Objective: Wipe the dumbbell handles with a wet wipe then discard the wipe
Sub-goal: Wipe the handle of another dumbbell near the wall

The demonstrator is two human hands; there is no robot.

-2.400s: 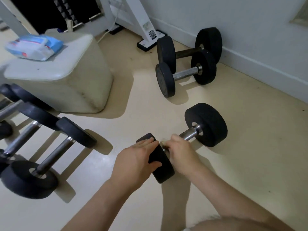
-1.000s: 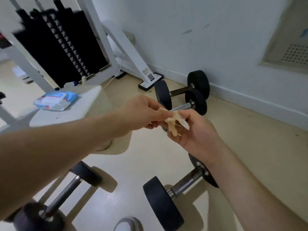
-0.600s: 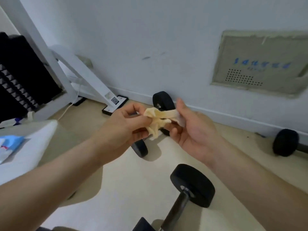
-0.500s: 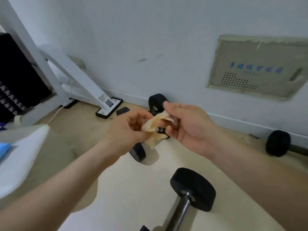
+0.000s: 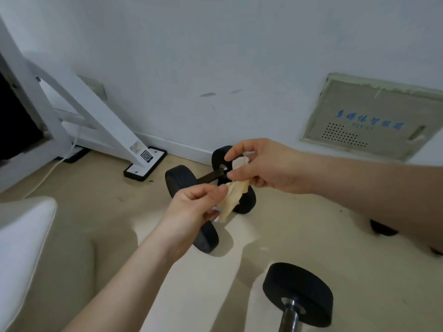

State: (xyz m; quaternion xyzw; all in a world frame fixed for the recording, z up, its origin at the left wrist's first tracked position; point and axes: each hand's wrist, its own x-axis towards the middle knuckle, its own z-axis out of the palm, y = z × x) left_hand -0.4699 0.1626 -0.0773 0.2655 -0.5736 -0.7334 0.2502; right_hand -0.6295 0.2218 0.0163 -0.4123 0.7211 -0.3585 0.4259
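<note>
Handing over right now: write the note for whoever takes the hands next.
Left hand pinches the lower end of the wipe; right hand pinches its upper end.
The wipe, crumpled and yellowish, hangs in the air between them, touching no dumbbell.
Nearest dumbbell lies on the floor; dark-handled dumbbell and half-hidden dumbbell lie nearer the wall.
Done: cannot tell which handles are wiped.
Left: discard the wipe; no bin in view.

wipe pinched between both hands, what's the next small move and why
Probably spread the wipe to a fresh face: the left hand and right hand each pinch an end in the air, it hangs crumpled, and a dumbbell lies on the floor beyond.
</note>
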